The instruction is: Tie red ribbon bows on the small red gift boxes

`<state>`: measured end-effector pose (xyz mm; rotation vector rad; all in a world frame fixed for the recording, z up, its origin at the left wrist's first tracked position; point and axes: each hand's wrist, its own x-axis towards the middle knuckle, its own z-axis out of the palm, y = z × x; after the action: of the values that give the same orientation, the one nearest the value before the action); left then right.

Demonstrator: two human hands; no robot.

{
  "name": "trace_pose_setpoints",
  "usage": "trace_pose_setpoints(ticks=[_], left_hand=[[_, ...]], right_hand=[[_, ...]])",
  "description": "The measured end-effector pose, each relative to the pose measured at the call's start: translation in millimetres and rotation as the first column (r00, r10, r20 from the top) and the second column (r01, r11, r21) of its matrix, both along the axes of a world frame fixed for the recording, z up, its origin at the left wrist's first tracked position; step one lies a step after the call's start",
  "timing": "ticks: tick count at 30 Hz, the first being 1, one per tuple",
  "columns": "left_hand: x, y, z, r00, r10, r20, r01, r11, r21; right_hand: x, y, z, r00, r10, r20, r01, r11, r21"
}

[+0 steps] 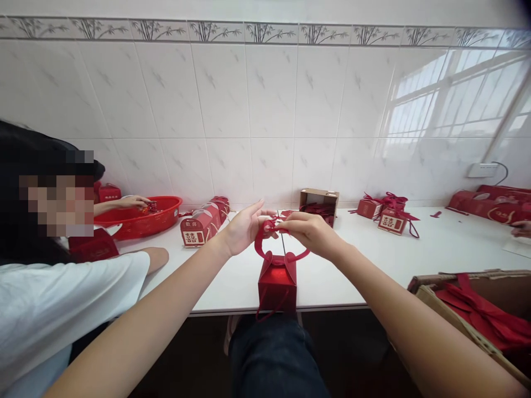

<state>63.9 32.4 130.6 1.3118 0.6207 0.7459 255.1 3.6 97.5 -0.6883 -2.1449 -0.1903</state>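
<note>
A small red gift box with heart-shaped top flaps hangs in front of me, over the near edge of the white table. A red ribbon loops above the box. My left hand pinches the ribbon at the left of the loop, with some fingers stretched out. My right hand is closed on the ribbon at the right of the loop. The ribbon's ends dangle below the box.
A person in a white shirt sits at my left, one hand in a red basin. Finished red boxes lie by the wall, with more boxes at the right. A small open carton stands behind. A cardboard box of red ribbons sits near right.
</note>
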Motion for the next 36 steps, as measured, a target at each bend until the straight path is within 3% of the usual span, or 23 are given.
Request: trace_pose_setpoints(ticks=[3, 5, 8, 10, 11, 12, 14, 16, 17, 19, 20, 22, 25, 27, 28, 30, 32, 35, 36], left_hand=[[-3, 1, 0.1, 0.999, 0.032, 0.020, -0.031, 0.998, -0.052], [-2, 0, -0.5, 0.999, 0.046, 0.029, -0.045, 0.997, -0.057], [1, -5, -3.6, 0.996, 0.074, 0.040, -0.076, 0.996, 0.051], [2, -10, -7.2, 0.989, 0.148, 0.029, -0.150, 0.958, 0.246], [3, -13, -9.4, 0.976, 0.216, 0.010, -0.203, 0.902, 0.381], [3, -16, -11.7, 0.953, 0.303, -0.017, -0.249, 0.812, 0.528], [0, -19, -16.8, 0.868, 0.493, -0.057, -0.267, 0.561, 0.784], [-8, -19, -23.2, 0.762, 0.646, -0.054, -0.213, 0.328, 0.920], [-14, -16, -27.6, 0.710, 0.703, -0.036, -0.192, 0.243, 0.951], [-32, -8, -40.4, 0.601, 0.799, -0.012, -0.168, 0.141, 0.976], [-43, -3, -49.1, 0.544, 0.838, -0.026, -0.150, 0.128, 0.980], [-68, 6, -70.7, 0.447, 0.887, -0.119, -0.093, 0.178, 0.980], [-101, 13, -105.9, 0.354, 0.868, -0.349, 0.001, 0.373, 0.928], [-112, 14, -122.9, 0.326, 0.821, -0.469, 0.044, 0.483, 0.875], [-112, 13, -128.0, 0.315, 0.807, -0.499, 0.061, 0.508, 0.859], [-105, 12, -131.7, 0.322, 0.808, -0.493, 0.059, 0.503, 0.862], [-87, 10, -129.9, 0.416, 0.801, -0.431, -0.022, 0.483, 0.876], [-54, 9, -127.3, 0.641, 0.697, -0.322, -0.197, 0.554, 0.809], [-42, 9, -128.1, 0.689, 0.663, -0.292, -0.230, 0.582, 0.780]], right_hand=[[2, -2, -2.4, 0.960, -0.203, 0.191, 0.160, 0.963, 0.219], [2, -4, -3.1, 0.921, -0.301, 0.246, 0.227, 0.931, 0.286], [0, -5, -4.8, 0.912, -0.338, 0.234, 0.282, 0.928, 0.242], [-3, -5, -7.7, 0.941, -0.306, 0.145, 0.285, 0.947, 0.148], [-5, -4, -9.8, 0.956, -0.283, 0.071, 0.276, 0.956, 0.099], [-6, -4, -12.4, 0.966, -0.260, -0.018, 0.260, 0.964, 0.055], [-6, -5, -18.9, 0.947, -0.233, -0.219, 0.236, 0.972, -0.015], [-1, -8, -27.6, 0.883, -0.265, -0.387, 0.259, 0.964, -0.069], [4, -11, -33.3, 0.847, -0.304, -0.437, 0.295, 0.951, -0.089], [22, -20, -48.5, 0.779, -0.419, -0.466, 0.412, 0.903, -0.122], [34, -25, -58.3, 0.750, -0.485, -0.450, 0.478, 0.867, -0.138], [59, -34, -82.1, 0.678, -0.628, -0.382, 0.603, 0.772, -0.198], [93, -42, -121.2, 0.551, -0.812, -0.191, 0.736, 0.581, -0.347], [105, -40, -141.5, 0.551, -0.833, -0.044, 0.746, 0.516, -0.422], [106, -38, -147.9, 0.549, -0.836, 0.000, 0.754, 0.495, -0.432], [100, -32, -151.9, 0.517, -0.856, 0.006, 0.786, 0.472, -0.400], [85, -26, -145.7, 0.525, -0.848, -0.064, 0.782, 0.511, -0.358], [53, -21, -127.8, 0.723, -0.680, -0.123, 0.584, 0.696, -0.417], [42, -20, -122.5, 0.781, -0.612, -0.125, 0.502, 0.734, -0.457]])
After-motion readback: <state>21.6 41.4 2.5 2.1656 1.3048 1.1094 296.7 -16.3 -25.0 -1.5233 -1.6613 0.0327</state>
